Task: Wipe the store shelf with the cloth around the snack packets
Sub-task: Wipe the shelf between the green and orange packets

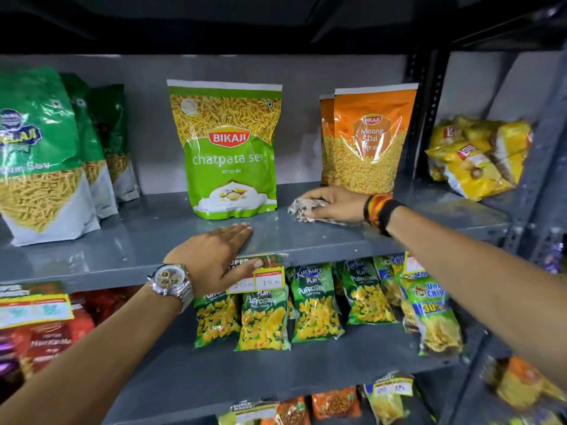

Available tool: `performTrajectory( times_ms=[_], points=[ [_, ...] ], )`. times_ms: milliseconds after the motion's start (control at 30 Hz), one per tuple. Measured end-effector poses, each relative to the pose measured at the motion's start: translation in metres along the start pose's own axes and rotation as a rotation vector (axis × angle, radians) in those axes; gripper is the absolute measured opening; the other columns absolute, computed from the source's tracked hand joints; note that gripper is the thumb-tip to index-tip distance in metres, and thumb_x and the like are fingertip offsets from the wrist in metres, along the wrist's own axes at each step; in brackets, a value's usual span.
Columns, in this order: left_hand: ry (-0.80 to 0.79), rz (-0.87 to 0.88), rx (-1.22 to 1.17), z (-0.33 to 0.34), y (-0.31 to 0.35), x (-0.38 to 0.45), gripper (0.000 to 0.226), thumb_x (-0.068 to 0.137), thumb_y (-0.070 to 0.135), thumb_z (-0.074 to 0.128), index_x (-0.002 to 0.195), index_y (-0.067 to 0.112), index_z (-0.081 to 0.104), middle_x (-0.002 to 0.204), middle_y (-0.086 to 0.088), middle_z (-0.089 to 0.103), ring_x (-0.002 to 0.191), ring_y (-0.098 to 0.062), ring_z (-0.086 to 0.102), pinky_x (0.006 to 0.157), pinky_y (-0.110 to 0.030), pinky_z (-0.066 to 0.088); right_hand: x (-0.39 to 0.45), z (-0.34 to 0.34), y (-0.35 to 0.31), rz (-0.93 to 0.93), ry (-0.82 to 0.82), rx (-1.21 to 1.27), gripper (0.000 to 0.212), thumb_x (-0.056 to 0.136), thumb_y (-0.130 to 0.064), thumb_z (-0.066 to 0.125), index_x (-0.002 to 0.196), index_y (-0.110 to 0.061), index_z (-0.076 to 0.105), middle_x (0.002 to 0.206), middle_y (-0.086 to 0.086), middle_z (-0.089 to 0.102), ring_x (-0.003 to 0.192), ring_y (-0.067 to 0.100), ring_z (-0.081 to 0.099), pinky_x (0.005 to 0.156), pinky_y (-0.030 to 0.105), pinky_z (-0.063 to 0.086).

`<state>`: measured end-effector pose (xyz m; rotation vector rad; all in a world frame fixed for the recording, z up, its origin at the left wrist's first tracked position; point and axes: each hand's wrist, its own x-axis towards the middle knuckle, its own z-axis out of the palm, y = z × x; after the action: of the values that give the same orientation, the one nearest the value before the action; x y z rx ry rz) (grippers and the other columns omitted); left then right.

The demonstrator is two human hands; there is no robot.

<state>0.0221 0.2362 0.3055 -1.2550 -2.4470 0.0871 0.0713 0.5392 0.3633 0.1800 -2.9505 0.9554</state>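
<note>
A grey metal back panel (306, 75) closes off the rack behind everything. To its right stands a dark perforated upright post (429, 111), and beyond that a neighbouring bay with a paler grey wall (478, 84). Above the panel, the underside overhead (214, 23) lies in deep shadow.

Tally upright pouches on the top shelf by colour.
Dark green pouches: 3
Light green chatpata sev pouch: 1
Orange moong dal pouches: 2
Total: 6
</note>
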Motion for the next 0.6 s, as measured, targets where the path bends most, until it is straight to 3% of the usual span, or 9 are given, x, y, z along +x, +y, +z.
performTrajectory(
  times_ms=[67,133,200,267,333,367,467,533,600],
  points=[
    [0.003,0.002,-0.001,0.000,0.000,0.000,0.089,0.092,0.076,0.016,0.155,0.015,0.030,0.159,-0.005,0.037,0.143,-0.022,0.041,0.108,-0.041,0.045,-0.041,0.005,-0.013,-0.045,-0.111,0.071,0.030,0.091,-0.029,0.062,0.119,-0.040,0.060,0.120,-0.009,0.068,0.108,0.008,0.063,0.099,0.025,0.045],
    [0.013,-0.001,-0.007,0.000,0.002,0.000,0.088,0.093,0.075,0.018,0.154,0.014,0.032,0.158,-0.006,0.039,0.141,-0.023,0.042,0.106,-0.043,0.047,-0.062,-0.002,-0.020,-0.077,-0.175,0.121,0.034,0.092,-0.021,0.060,0.124,-0.031,0.059,0.110,-0.013,0.071,0.096,-0.002,0.066,0.086,0.015,0.050],
    [0.015,-0.004,0.002,-0.001,0.002,0.000,0.087,0.093,0.075,0.018,0.155,0.015,0.031,0.159,-0.005,0.038,0.141,-0.022,0.042,0.105,-0.043,0.047,-0.055,-0.015,-0.025,-0.059,-0.098,0.114,0.037,0.092,-0.023,0.059,0.129,-0.029,0.057,0.108,-0.012,0.071,0.093,0.000,0.067,0.086,0.021,0.053],
    [0.008,-0.007,0.004,-0.002,0.003,0.000,0.089,0.092,0.076,0.015,0.155,0.015,0.030,0.159,-0.005,0.038,0.141,-0.022,0.042,0.106,-0.043,0.047,-0.029,-0.022,-0.023,-0.055,0.021,0.068,0.037,0.092,-0.029,0.061,0.129,-0.029,0.057,0.117,-0.009,0.067,0.100,0.004,0.064,0.101,0.036,0.047],
    [0.005,-0.009,0.002,-0.002,0.003,-0.001,0.091,0.091,0.078,0.014,0.155,0.015,0.030,0.159,-0.005,0.038,0.142,-0.023,0.042,0.106,-0.044,0.047,-0.006,-0.013,-0.023,-0.013,0.064,-0.011,0.037,0.093,-0.030,0.060,0.129,-0.027,0.057,0.118,-0.010,0.063,0.087,-0.008,0.061,0.102,0.037,0.045],
    [0.002,-0.007,0.002,-0.002,0.003,-0.001,0.091,0.091,0.078,0.014,0.155,0.015,0.030,0.159,-0.005,0.038,0.142,-0.023,0.042,0.107,-0.044,0.047,0.002,-0.003,-0.023,0.003,0.062,-0.027,0.037,0.093,-0.028,0.060,0.130,-0.025,0.056,0.118,-0.008,0.063,0.082,-0.009,0.060,0.099,0.035,0.046],
    [-0.008,0.001,0.009,-0.002,0.003,-0.001,0.092,0.091,0.078,0.013,0.155,0.014,0.030,0.159,-0.006,0.037,0.141,-0.024,0.042,0.106,-0.044,0.047,0.002,0.027,-0.031,-0.046,0.045,-0.003,0.034,0.093,-0.022,0.061,0.127,-0.018,0.059,0.118,-0.001,0.067,0.091,0.000,0.060,0.088,0.016,0.045],
    [-0.020,0.007,0.007,-0.003,0.003,-0.002,0.093,0.091,0.078,0.012,0.155,0.013,0.030,0.160,-0.006,0.036,0.140,-0.025,0.044,0.105,-0.045,0.048,-0.019,0.037,-0.041,-0.098,-0.018,0.012,0.033,0.093,-0.020,0.061,0.126,-0.017,0.060,0.110,-0.006,0.068,0.085,-0.010,0.059,0.078,0.004,0.043],
    [-0.022,0.010,0.001,-0.003,0.001,-0.002,0.097,0.088,0.081,0.009,0.154,0.013,0.030,0.159,-0.007,0.037,0.139,-0.025,0.045,0.103,-0.046,0.049,-0.046,0.033,-0.047,-0.102,-0.083,0.019,0.033,0.093,-0.022,0.060,0.126,-0.021,0.059,0.108,-0.015,0.067,0.086,-0.014,0.059,0.078,0.004,0.042]
  ],
)
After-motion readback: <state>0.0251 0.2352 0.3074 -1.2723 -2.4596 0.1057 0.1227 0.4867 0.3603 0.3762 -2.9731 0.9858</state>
